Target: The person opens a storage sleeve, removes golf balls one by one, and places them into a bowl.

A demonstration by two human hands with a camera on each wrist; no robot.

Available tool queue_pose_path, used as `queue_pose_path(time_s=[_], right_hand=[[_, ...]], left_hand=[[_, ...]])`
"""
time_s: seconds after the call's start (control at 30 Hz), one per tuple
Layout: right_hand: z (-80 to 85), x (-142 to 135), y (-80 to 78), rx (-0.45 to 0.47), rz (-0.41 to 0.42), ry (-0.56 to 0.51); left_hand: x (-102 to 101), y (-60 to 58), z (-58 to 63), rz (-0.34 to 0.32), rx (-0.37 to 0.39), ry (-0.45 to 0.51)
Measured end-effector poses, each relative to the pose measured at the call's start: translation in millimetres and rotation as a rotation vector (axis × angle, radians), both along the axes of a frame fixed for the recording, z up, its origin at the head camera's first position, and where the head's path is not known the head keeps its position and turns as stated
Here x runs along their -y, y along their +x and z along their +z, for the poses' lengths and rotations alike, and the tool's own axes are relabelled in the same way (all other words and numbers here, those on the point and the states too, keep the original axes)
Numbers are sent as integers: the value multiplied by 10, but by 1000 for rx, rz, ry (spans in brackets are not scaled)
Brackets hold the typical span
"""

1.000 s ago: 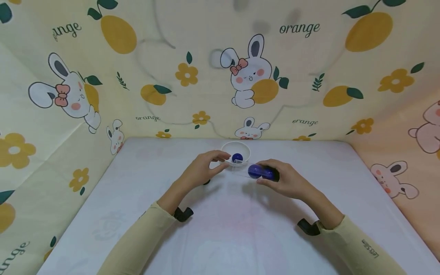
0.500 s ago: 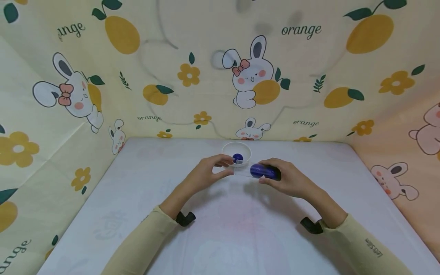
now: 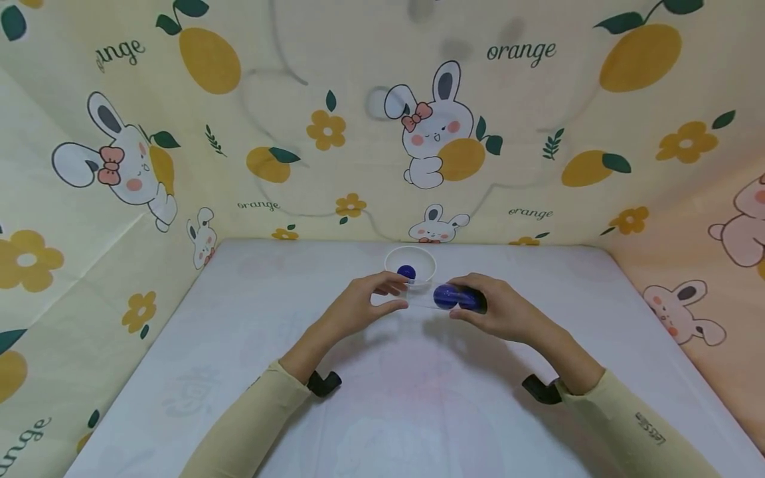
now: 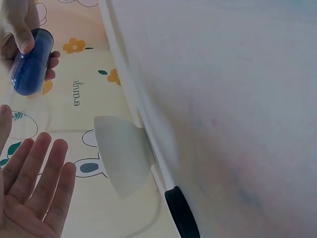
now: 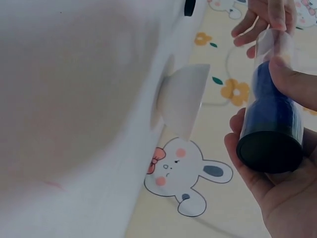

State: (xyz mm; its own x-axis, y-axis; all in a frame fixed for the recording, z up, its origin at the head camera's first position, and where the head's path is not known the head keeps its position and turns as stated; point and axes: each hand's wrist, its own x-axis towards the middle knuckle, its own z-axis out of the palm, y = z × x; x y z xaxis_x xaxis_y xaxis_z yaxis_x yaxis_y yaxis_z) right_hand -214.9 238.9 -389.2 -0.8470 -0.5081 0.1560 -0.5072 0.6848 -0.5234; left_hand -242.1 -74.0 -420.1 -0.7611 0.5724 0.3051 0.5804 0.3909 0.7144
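My right hand (image 3: 502, 309) grips a clear tube (image 5: 270, 47) with a black base. Blue balls (image 5: 270, 111) sit inside, toward the base. In the head view the tube lies roughly level above the table, its clear end toward my left hand (image 3: 367, 302). That hand's fingers are spread and relaxed, thumb apart, around the clear end; the left wrist view shows its palm with nothing in it. Just behind is a white bowl (image 5: 185, 99). A single blue ball (image 3: 406, 271) shows within its rim in the head view, partly hidden by the left fingertips.
A black piece with a rounded edge (image 4: 182, 213) lies on the white-covered table (image 3: 382, 411) near the left hand. Cloth walls (image 3: 358, 79) printed with rabbits and oranges enclose the back and sides. Each wrist wears a black camera mount (image 3: 325, 383).
The left hand has moved slightly right, closer to the tube's clear end, and now hides the black piece in the head view. The ball at the bowl has shifted slightly left.
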Motion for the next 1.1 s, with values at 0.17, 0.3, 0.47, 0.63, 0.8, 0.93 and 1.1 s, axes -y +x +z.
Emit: queue_pose_path(time_s=[0.17, 0.3, 0.47, 0.63, 0.8, 0.93, 1.1], right_hand=[[13, 3, -16, -16, 12, 5], [26, 9, -23, -7, 11, 16], [41, 23, -21, 4, 6, 29], [62, 33, -22, -12, 8, 42], [75, 45, -33, -16, 5, 57], [81, 46, -37, -15, 7, 61], [81, 44, -30, -11, 23, 54]], left_hand=[[-3, -5, 0, 0, 1, 13], [-8, -7, 8, 19, 9, 8], [-12, -10, 7, 24, 21, -1], [-14, -16, -5, 32, 17, -20], [-14, -15, -6, 35, 19, -25], [-13, -12, -8, 34, 21, -23], [-11, -13, -19, 37, 26, -34]])
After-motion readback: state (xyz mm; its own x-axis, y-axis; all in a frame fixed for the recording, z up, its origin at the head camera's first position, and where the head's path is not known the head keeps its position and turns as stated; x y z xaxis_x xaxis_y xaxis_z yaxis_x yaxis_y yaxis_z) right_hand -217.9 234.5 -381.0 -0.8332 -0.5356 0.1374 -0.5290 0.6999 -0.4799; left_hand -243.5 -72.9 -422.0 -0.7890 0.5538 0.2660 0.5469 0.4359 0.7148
